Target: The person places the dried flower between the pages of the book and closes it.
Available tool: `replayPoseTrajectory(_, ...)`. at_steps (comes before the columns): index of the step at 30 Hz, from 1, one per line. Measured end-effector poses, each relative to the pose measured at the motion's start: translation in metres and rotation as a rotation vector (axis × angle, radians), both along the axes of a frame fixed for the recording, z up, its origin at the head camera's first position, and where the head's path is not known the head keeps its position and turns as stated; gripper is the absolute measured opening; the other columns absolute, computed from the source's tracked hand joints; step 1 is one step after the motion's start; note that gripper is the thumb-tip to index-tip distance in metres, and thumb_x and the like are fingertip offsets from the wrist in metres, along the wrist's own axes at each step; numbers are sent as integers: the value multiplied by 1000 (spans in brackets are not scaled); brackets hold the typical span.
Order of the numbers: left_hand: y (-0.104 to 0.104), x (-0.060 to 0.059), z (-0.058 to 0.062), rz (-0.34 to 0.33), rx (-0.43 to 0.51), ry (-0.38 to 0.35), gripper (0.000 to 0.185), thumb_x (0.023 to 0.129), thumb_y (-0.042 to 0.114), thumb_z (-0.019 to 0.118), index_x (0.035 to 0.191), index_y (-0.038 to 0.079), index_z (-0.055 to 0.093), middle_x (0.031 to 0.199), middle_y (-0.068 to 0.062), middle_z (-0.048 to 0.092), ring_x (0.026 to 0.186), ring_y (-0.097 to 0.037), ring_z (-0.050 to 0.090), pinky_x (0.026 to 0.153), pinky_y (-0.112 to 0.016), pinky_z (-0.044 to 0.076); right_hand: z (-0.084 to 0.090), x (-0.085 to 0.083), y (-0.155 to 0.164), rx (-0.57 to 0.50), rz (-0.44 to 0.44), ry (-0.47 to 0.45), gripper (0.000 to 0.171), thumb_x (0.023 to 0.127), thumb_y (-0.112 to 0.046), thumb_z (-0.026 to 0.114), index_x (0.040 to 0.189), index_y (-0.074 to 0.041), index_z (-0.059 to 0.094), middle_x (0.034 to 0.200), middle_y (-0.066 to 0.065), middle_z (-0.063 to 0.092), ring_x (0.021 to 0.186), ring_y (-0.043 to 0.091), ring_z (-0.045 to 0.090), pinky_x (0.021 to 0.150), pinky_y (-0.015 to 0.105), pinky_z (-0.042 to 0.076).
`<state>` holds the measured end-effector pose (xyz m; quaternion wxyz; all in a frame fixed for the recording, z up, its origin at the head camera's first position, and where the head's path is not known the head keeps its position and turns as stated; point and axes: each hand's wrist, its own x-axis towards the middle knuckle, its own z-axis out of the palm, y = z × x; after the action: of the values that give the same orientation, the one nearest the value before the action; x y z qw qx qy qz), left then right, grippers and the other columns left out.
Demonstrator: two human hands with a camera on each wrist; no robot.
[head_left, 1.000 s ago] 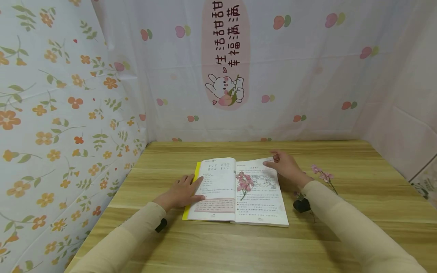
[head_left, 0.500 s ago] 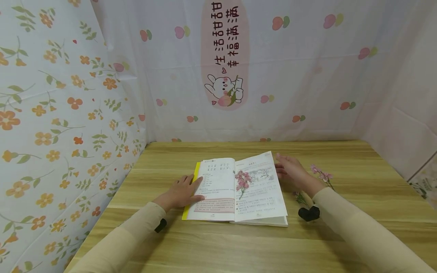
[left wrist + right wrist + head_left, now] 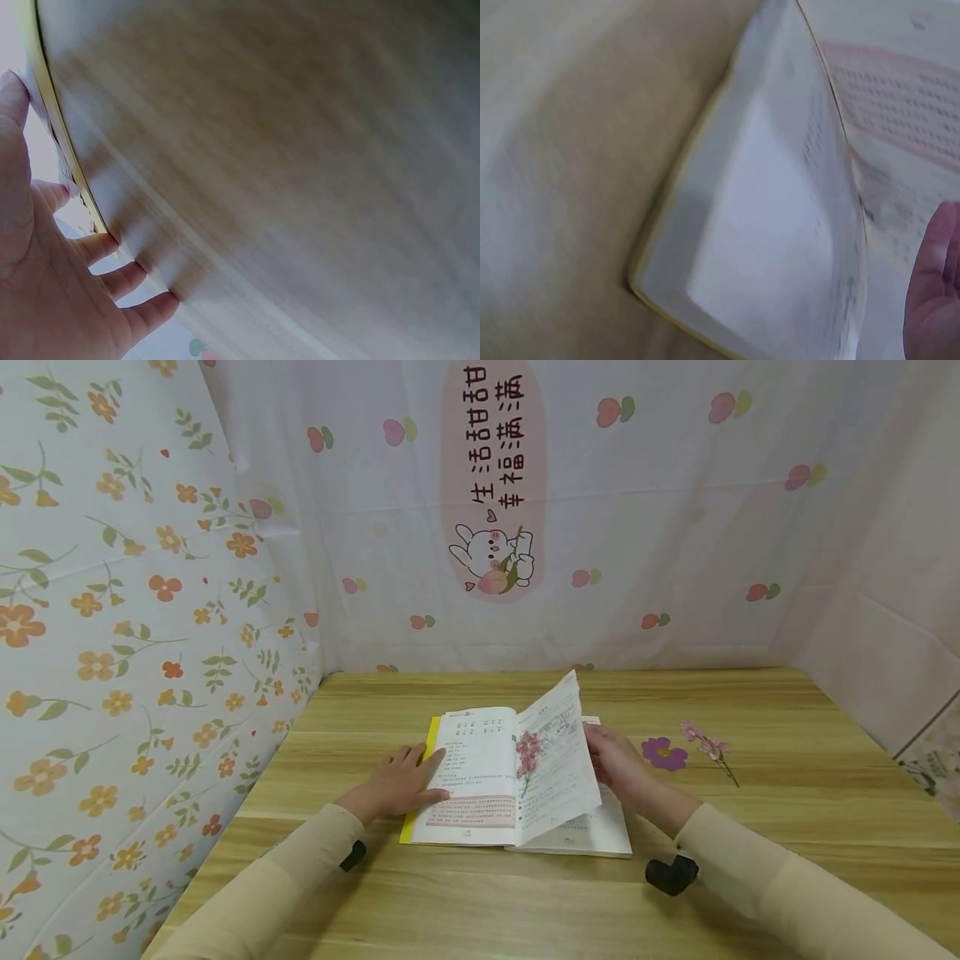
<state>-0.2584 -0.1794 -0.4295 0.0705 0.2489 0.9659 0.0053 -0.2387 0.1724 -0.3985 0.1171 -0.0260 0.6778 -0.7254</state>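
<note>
Page (image 3: 558, 760) now lifted higher, half-turned.

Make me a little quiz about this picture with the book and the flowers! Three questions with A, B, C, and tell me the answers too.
1. Where does the purple flower lie?
A. on the table right of the book
B. on the left page
C. in the left hand

2. What colour is the book cover's edge?
A. blue
B. yellow
C. black

3. How is the right-hand page?
A. flat
B. torn out
C. lifted up

Answers: 1 A, it lies on the wood of the table beside the book. 2 B, a yellow strip shows by the left hand. 3 C, the right hand raises it, with a pink flower near the fold.
</note>
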Motion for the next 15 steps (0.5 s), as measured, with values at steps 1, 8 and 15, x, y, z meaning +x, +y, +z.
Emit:
replayPoseTrajectory(1, 0, 0, 0, -1, 2, -2, 77, 96, 59, 48, 154, 12, 30, 149, -24, 31, 134, -44, 31, 100, -61, 32, -2, 3, -4, 43, -6, 27, 48, 106, -28, 41, 138, 7, 40, 98, 3, 65, 81, 10, 62, 70, 26, 51)
replayPoseTrajectory(8, 0, -1, 0, -6, -4, 2, 77, 95, 59, 48, 154, 12, 29, 149, -24, 31, 134, -44, 31, 100, -61, 32, -21, 24, -32, 412, 65, 294, 58, 98, -21, 59, 146, 3, 36, 130, 22, 55, 111, 29, 58, 88, 39, 50)
replayPoseTrajectory(15, 0, 0, 1, 12, -6, -25, 79, 95, 60, 47, 155, 13, 27, 151, -24, 29, 136, -43, 29, 103, -60, 30, -30, 33, -47, 698, 158, 461, 80, 92, -43, 65, 151, -2, 30, 147, 19, 41, 132, 35, 42, 103, 50, 38)
